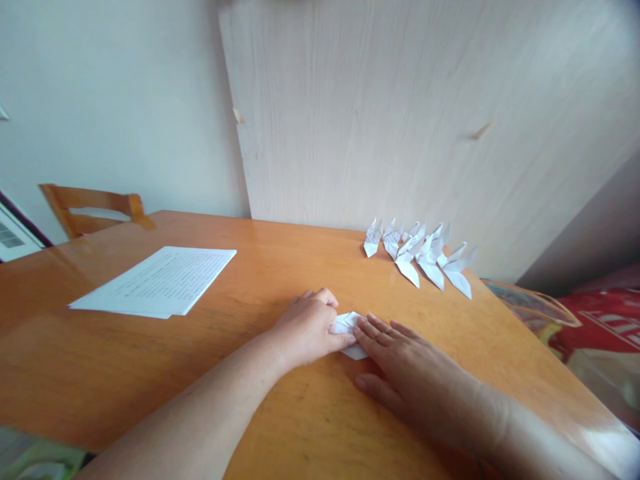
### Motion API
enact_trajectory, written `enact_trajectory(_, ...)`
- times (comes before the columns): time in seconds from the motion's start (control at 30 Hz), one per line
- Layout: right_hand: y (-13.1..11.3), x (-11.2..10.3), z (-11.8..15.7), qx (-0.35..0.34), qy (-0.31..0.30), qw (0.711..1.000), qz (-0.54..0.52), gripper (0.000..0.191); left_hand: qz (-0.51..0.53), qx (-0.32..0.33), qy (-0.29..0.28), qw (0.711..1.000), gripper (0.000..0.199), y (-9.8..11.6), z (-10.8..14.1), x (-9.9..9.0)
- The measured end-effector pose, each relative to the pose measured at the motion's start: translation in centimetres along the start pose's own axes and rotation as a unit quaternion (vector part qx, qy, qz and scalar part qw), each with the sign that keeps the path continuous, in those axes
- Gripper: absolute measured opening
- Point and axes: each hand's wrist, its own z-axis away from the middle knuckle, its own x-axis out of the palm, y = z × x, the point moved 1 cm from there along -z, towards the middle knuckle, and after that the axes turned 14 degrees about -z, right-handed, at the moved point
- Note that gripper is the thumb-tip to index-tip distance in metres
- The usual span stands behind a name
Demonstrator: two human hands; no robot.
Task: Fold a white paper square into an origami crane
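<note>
A small folded white paper (353, 323) lies on the wooden table (280, 267), between my two hands. My left hand (313, 328) is closed at the paper's left side, its thumb pressing on the near left part and its other fingers curled. My right hand (400, 360) lies over the paper's right part with fingers stretched out and flat, the thumb resting apart on the table. Part of the paper is hidden under the fingers.
Several folded paper birds (434, 259) stand at the back right of the table. A stack of printed sheets (155, 280) lies at the left. Behind are a wooden chair (95, 200) and a pale panel (375, 120). A red bag (600, 320) is beyond the right edge.
</note>
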Motion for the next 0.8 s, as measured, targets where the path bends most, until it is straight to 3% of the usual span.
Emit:
enact_trajectory(0.37,-0.8,-0.7,-0.3,0.020,-0.027,0.999,0.013,0.068,0.045,0.019,-0.030,0.998,0.030,-1.0,0.2,-0.4)
enact_trajectory(0.57,-0.3,-0.5,-0.1,0.015,-0.010,1.000,0.002,0.065,0.073,0.029,-0.040,0.996,0.023,-1.6,0.2,-0.5)
enact_trajectory(0.8,-0.1,-0.4,-0.2,0.009,-0.003,1.000,-0.004,0.063,0.068,0.040,-0.043,0.996,0.029,-1.6,0.2,-0.8)
